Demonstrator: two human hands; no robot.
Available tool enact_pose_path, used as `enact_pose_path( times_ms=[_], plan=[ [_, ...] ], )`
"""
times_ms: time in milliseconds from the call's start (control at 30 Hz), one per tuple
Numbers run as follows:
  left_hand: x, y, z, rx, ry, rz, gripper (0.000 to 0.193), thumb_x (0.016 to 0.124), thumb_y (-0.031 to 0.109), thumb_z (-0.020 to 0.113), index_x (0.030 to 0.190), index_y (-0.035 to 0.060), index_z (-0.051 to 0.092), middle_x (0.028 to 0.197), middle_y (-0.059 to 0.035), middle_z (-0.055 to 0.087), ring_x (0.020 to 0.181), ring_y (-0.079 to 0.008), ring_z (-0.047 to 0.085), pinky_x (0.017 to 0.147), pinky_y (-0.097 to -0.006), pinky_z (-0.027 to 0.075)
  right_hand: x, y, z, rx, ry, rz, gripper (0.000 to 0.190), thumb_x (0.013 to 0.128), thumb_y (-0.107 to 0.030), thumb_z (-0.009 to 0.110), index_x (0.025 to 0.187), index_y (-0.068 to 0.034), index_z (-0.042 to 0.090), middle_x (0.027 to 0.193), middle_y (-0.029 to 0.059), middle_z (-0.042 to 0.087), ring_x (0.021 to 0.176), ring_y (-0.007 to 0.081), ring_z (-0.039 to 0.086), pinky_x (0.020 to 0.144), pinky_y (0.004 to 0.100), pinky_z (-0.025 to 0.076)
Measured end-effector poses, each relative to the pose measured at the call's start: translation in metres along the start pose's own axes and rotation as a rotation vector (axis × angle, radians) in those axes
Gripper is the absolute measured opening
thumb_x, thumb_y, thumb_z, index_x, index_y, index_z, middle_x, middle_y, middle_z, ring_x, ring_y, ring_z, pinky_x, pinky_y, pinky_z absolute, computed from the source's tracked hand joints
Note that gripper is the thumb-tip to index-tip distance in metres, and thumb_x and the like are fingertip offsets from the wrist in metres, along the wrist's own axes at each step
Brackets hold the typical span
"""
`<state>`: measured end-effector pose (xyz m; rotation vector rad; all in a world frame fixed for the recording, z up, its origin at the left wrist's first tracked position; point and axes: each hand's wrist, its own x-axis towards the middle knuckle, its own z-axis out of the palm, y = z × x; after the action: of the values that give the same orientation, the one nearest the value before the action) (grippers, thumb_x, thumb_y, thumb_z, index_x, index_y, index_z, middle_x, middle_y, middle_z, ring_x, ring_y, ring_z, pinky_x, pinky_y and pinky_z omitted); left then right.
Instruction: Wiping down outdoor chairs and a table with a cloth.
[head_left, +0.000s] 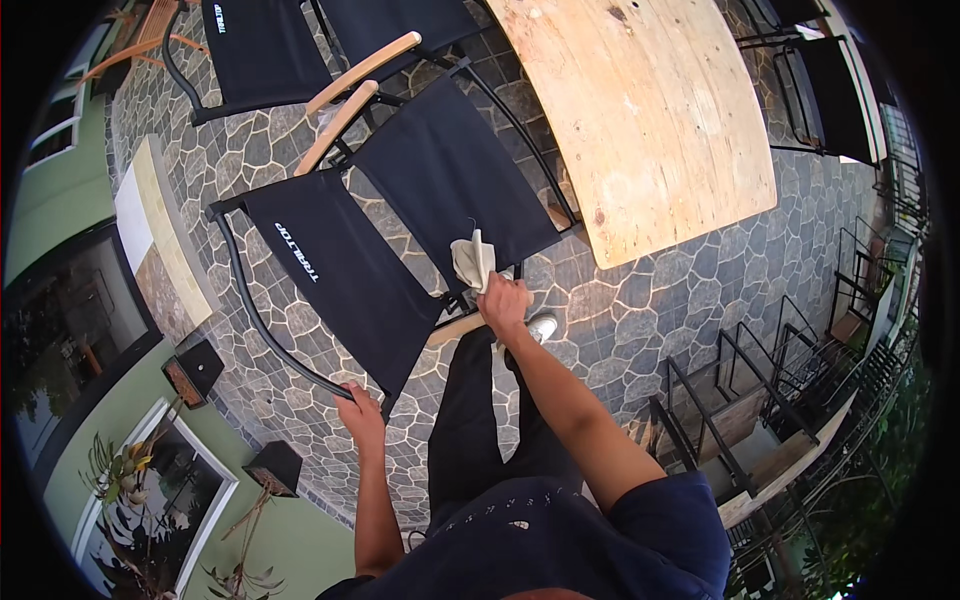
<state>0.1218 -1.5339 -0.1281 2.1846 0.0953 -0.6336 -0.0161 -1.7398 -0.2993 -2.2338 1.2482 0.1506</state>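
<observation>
A folding camping chair with black fabric and wooden armrests stands before me; its backrest (337, 270) bears white lettering. At the backrest's near lower corner, my left hand (361, 414) is closed around the curved black metal tube (259, 319) of the frame. My right hand (504, 304) grips a crumpled off-white cloth (472, 262) over the front part of the near wooden armrest (454, 330). Part of the cloth hangs above the black seat (461, 172). The fingers hide how much of the armrest they touch.
Beyond the seat is a light wooden table (645, 112). A second black chair (262, 49) stands at the far side, with more chairs (832, 97) past the table. Metal-framed furniture (735, 405) lines the right. Planters (276, 469) hang on the green wall at left. Stone-patterned paving (600, 315) covers the floor.
</observation>
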Motion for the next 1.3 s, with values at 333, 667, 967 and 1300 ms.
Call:
enact_pose_path(
  times_ms=[333, 667, 967, 1300],
  plan=[
    [0.015, 0.013, -0.021, 0.088, 0.076, 0.023, 0.023, 0.096, 0.025, 0.043, 0.088, 0.0033, 0.041, 0.061, -0.0007, 0.04, 0.045, -0.0042, 0.038, 0.039, -0.0203, 0.03, 0.086, 0.099, -0.014, -0.103, 0.115, -0.02, 0.053, 0.069, -0.019, 0.061, 0.119, -0.007, 0.052, 0.137, 0.0162, 0.034, 0.131, 0.0383, 0.022, 0.107, 0.0528, 0.018],
    [0.058, -0.013, -0.081, 0.253, 0.121, 0.109, 0.023, 0.097, 0.024, 0.042, 0.083, 0.0055, 0.041, 0.057, 0.0036, 0.034, 0.045, -0.0026, 0.031, 0.039, -0.0198, 0.026, 0.09, 0.121, 0.045, -0.054, 0.165, -0.208, 0.047, 0.08, -0.018, 0.05, 0.125, -0.007, 0.047, 0.13, 0.0095, 0.045, 0.13, 0.0307, 0.029, 0.105, 0.0365, 0.029],
    [0.111, -0.05, -0.16, 0.424, 0.179, 0.207, 0.025, 0.097, 0.026, 0.039, 0.083, 0.0062, 0.041, 0.055, 0.0033, 0.035, 0.044, -0.0048, 0.032, 0.04, -0.0214, 0.028, 0.083, 0.086, 0.061, 0.151, 0.011, 0.054, 0.04, 0.079, -0.019, 0.054, 0.116, -0.008, 0.05, 0.112, 0.0075, 0.054, 0.111, 0.0323, 0.045, 0.087, 0.0398, 0.047],
    [0.107, -0.021, -0.112, 0.452, 0.213, 0.268, 0.024, 0.096, 0.025, 0.043, 0.081, 0.0065, 0.041, 0.054, 0.0038, 0.033, 0.043, -0.0039, 0.033, 0.039, -0.0211, 0.028, 0.121, 0.126, 0.066, 0.142, 0.18, 0.05, 0.027, 0.075, -0.018, 0.059, 0.099, -0.008, 0.054, 0.094, 0.0083, 0.055, 0.101, 0.0297, 0.049, 0.077, 0.0409, 0.049]
  ],
)
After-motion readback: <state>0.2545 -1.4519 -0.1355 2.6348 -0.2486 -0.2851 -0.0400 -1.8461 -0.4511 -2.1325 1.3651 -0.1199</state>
